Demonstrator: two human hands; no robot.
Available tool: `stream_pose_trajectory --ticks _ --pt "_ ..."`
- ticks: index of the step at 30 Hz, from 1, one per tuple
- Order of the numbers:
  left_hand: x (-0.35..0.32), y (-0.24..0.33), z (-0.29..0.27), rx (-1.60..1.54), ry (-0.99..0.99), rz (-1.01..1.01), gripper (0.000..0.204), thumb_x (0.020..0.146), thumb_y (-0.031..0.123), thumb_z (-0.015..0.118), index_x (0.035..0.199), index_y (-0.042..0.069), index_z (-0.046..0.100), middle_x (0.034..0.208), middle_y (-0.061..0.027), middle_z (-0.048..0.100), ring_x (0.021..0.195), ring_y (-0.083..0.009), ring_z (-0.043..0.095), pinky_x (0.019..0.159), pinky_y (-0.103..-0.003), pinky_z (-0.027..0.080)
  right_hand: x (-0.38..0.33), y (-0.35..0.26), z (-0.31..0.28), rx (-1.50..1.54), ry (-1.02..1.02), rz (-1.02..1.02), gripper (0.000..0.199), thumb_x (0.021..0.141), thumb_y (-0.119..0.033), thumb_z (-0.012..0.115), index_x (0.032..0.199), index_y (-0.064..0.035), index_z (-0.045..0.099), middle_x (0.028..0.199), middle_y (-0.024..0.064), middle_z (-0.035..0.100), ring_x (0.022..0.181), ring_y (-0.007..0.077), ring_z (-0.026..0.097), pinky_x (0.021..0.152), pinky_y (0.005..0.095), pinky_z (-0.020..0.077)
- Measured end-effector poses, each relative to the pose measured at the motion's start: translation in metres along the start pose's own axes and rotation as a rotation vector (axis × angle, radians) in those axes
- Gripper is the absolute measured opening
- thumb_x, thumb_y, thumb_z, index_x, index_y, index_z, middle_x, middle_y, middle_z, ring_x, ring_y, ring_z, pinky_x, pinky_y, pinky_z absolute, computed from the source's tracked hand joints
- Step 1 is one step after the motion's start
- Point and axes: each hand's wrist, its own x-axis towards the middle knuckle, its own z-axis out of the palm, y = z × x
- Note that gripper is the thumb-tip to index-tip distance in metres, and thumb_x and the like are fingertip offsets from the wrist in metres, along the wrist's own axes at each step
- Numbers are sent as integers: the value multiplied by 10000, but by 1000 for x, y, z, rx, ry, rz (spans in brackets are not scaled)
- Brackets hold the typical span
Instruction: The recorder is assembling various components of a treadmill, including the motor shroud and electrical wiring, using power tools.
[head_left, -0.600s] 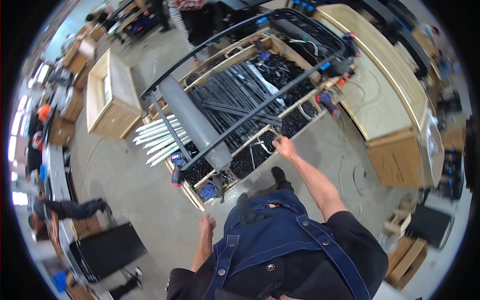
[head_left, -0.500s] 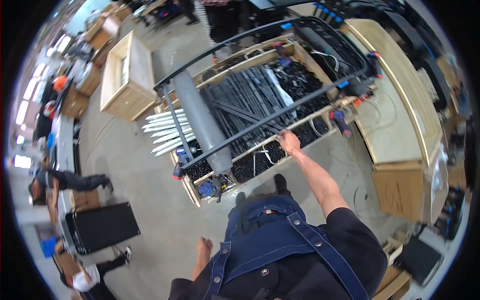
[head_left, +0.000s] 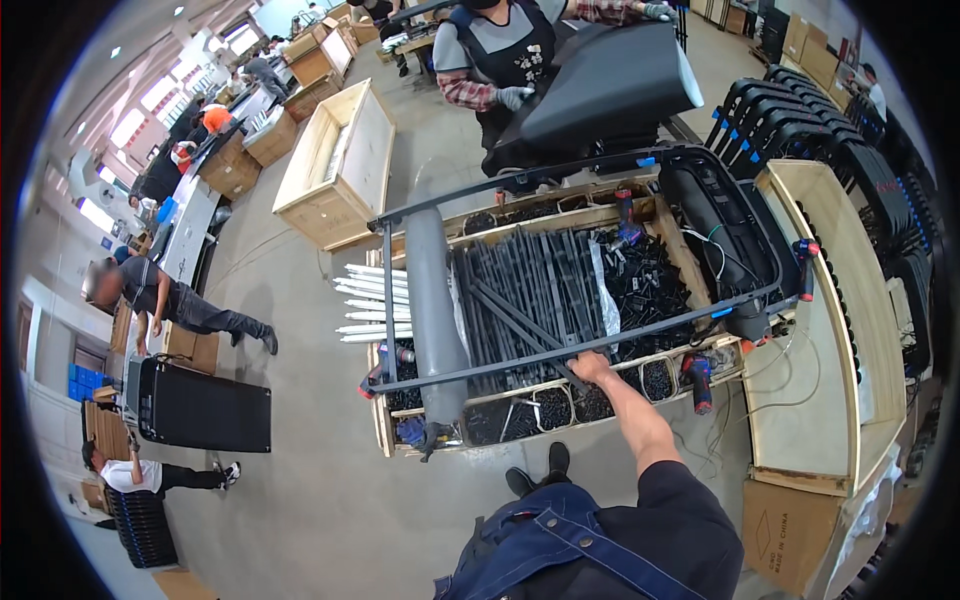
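Observation:
My right hand [head_left: 591, 367] is closed at the near rail of a long black metal frame [head_left: 480, 376], around the near end of a slanting black metal bar [head_left: 515, 322]. A second slanted bar lies close to it. The frame rests across a wooden parts box with a grey roll [head_left: 434, 300] under its left end. Many dark strips [head_left: 540, 285] fill the box's middle, and small black parts [head_left: 650, 285] lie right of them. My left hand is out of view.
Cordless drivers [head_left: 700, 385] hang on the box's near and far edges. Across it, a gloved co-worker holds a dark grey panel [head_left: 610, 85]. An open wooden crate [head_left: 335, 165] stands far left, a long wooden box [head_left: 805, 330] at right. Two people handle a black panel [head_left: 205, 405] at left.
My view has tilted up, bringing the co-worker with the grey panel into sight. My left hand has left the picture. My right hand stays by the near rail and the bars.

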Motion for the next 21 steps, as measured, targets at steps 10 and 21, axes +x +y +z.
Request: stream_pose_trajectory --ticks 10,21 --pt "-10 -73 7 -557 72 -556 410 998 328 596 1250 3 590 1017 -142 704 847 -236 705 689 -336 571 -140 -29 -30 890 -135 -81 300 1003 -299 582 1057 -4 570 673 39 601 449 126 556 370 282 376" --pt "59 177 110 -195 -281 -1 446 1024 371 615 1295 17 615 1126 -134 704 998 -206 697 867 -332 563 -477 66 -123 897 -263 284 304 981 -291 675 916 6 677 694 74 661 575 131 604 522 276 465"
